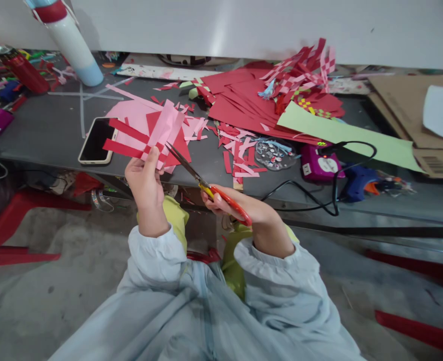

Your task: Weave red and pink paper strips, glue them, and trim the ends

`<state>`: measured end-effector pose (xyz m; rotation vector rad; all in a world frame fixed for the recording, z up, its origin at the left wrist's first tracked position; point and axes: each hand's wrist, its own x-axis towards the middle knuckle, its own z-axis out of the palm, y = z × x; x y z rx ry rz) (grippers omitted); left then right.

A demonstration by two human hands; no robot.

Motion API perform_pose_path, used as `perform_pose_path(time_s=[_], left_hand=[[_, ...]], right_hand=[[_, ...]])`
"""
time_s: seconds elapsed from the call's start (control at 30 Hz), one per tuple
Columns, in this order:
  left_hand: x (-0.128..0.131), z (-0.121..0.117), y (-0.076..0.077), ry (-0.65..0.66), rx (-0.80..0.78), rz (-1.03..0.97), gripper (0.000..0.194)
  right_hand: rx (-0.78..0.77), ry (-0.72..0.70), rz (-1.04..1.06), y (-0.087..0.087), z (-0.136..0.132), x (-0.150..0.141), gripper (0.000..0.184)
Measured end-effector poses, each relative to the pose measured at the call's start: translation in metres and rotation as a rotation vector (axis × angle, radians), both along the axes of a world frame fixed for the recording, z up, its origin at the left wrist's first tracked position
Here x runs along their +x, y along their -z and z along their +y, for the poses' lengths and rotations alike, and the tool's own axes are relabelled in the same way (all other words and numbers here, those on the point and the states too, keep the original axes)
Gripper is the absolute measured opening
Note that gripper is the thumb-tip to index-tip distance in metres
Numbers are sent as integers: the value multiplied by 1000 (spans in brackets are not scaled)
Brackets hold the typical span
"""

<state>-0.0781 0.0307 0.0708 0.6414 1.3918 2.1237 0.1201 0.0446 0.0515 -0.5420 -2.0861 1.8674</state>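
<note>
At left, a phone [95, 142] lies on the table [206, 168], just beside the loose ends of your red strips. Next, your left hand [145, 175] pinches the woven paper piece [164, 123], red strips crossing pink, between thumb and fingers above the table's near edge. A slack pinch could let the weave slide apart. At centre, your right hand [218, 204] has its fingers wrapped around the scissors [200, 181], whose tips point at the weave near your left thumb; contact cannot be told. A careless closing could nip the thumb or sever the wrong strip. Farther right, paper scraps [240, 155] could hide a dropped strip, and the looped black cord [336, 200] could snag your right sleeve [277, 265] if your arm swings outward.
</note>
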Motion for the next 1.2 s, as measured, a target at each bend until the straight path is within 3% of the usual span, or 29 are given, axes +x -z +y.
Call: perform_pose_path(time_s=[0.3,0.63,0.9,1.2], left_hand=[[-2,-3,1,42,-23,-46,46],[-6,-9,-5,254,-144,-232,25],[0,-5,-1,149,-72,-149,33],[6,-2,-3,129,-79,-18,32]], right_hand=[[53,18,-6,-2,1,2,46],[53,33,-10,-2,-3,2,43],[60,46,-12,-6,-2,1,45],[-11,110,-42,-11,-5,-3,49]])
